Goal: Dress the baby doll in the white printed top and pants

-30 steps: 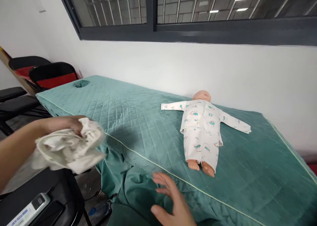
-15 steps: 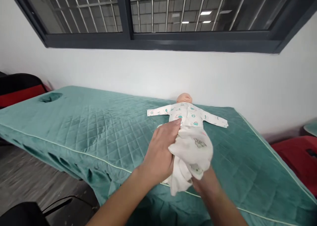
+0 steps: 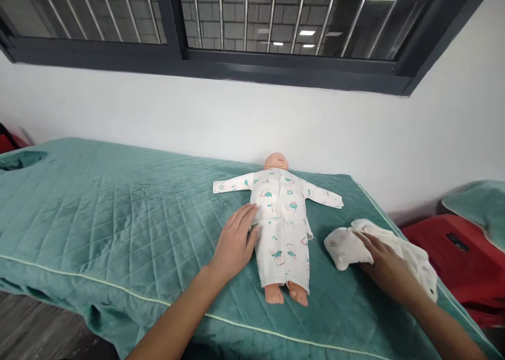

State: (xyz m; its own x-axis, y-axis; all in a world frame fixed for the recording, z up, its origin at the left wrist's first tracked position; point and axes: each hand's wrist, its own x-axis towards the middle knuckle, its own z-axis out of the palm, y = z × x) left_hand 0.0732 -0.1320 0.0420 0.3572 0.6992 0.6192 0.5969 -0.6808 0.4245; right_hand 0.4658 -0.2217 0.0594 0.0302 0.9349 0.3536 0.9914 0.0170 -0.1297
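A baby doll (image 3: pixel 277 162) lies on its back on the bed, arms spread to both sides and bare feet toward me. It wears a white printed long-sleeved top (image 3: pixel 276 197) and matching trousers (image 3: pixel 282 252). My left hand (image 3: pixel 236 239) is open, with its fingertips against the doll's side near the waist. To the right of the doll, my right hand (image 3: pixel 381 260) has its fingers curled over a crumpled white cloth (image 3: pixel 408 252) with a faint print. The cloth rests on the bed, and the right thumb is mostly hidden.
A green quilted cover (image 3: pixel 130 228) with a pale piped edge spreads over the bed, with a round face hole (image 3: pixel 21 160) at far left. Behind it stand a white wall (image 3: pixel 177 115) and a barred window. A red case-like object (image 3: pixel 445 244) sits beyond the right edge.
The white cloth has moved from between both hands over the doll's legs to the bed at right, under my right hand. The doll's trousers and feet now show. My left hand has opened.
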